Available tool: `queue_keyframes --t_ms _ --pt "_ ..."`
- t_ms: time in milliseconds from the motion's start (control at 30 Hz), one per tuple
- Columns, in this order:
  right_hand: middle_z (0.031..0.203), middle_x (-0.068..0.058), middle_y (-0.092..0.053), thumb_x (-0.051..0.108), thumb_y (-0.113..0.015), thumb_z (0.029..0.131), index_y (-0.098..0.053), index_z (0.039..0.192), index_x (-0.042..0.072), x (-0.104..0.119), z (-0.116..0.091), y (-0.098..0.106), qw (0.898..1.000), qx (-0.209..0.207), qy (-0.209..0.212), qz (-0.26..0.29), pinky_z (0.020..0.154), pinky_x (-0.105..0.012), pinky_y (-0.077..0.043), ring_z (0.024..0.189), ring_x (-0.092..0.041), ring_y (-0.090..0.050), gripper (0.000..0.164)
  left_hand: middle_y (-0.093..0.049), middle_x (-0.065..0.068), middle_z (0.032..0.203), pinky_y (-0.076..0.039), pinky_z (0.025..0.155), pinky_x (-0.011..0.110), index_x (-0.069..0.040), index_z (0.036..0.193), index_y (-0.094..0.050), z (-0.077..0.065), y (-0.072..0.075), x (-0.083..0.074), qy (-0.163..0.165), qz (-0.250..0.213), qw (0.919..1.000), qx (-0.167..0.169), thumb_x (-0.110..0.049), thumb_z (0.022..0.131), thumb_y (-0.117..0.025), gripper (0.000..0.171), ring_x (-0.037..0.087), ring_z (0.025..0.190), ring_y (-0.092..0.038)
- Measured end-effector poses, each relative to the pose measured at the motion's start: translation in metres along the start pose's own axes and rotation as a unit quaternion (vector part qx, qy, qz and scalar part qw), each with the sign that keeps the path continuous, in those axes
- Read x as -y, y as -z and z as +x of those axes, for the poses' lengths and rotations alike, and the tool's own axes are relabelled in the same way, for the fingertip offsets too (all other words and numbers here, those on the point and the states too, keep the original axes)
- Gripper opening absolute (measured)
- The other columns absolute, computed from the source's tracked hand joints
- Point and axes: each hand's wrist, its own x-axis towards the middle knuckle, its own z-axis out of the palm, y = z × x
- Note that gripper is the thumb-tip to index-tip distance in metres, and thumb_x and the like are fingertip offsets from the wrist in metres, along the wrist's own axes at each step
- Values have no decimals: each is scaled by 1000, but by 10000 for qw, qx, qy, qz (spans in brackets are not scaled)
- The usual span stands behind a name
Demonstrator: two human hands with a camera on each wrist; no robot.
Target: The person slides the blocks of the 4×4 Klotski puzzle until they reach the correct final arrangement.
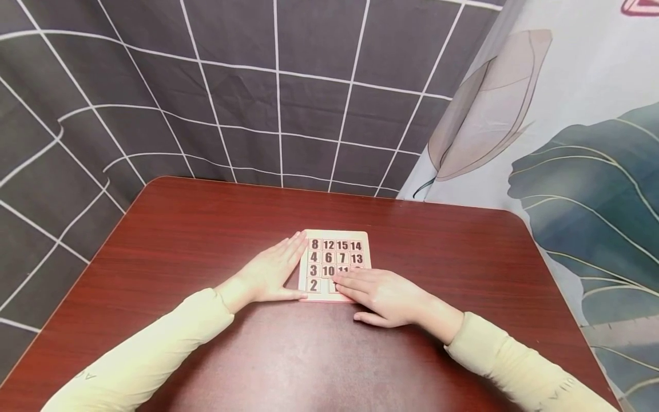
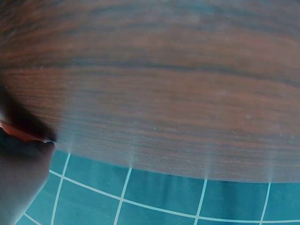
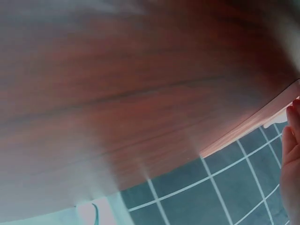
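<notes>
Head view: left hand (image 1: 270, 272), fingers outstretched, braces number board (image 1: 337, 235); right hand (image 1: 383, 294), unclenched, atop tiles (image 1: 328, 258). We judge tile-sliding step; next push likely needs gap beside tile 2 (image 1: 313, 285).

A reddish-brown wood-grain table (image 1: 437, 240) with rounded far corners stands before a dark gray cloth (image 1: 314, 109) crossed by white grid lines, hanging along its far and left edges. Beyond the right edge hangs a white cloth (image 1: 571, 74) printed with a beige leaf (image 1: 494, 109) and a blue-green leaf (image 1: 566, 171), as pale light glares off the tabletop's near half.
</notes>
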Motion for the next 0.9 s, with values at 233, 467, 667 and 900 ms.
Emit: queue_keyframes --t_ms 233,467,667,900 --pt "149 -11 -66 38 -74 96 -63 145 1 2 13 -1 9999 150 0 -27 117 -40 -52 139 -24 -63 62 -26 30 172 -33 132 47 12 162 -28 0 0 1 7 -91 10000 33 -65 91 -69 112 41 161 -31" --pt "149 -11 -66 35 -78 93 -63 145 1 3 1 8 9999 24 -112 0 116 -41 -53 138 -25 -64 64 -26 29 172 -32 132 47 12 162 -28 0 1 0 53 -72 9999 106 -66 91 -68 112 40 161 -30" --pt "151 -12 -64 34 -76 94 -63 145 2 4 -26 15 9993 -19 -362 76 115 -43 -52 139 -27 -63 61 -25 29 173 -32 133 47 11 163 -27 0 1 0 51 -20 9999 110 -68 91 -68 114 40 162 -30" --pt "147 -13 -67 36 -70 100 -66 141 0 4 -44 16 9992 -83 -383 -55 113 -45 -53 135 -27 -66 54 -25 29 173 -33 132 47 12 163 -27 0 1 0 54 -33 10000 67 -67 91 -69 115 40 161 -31"
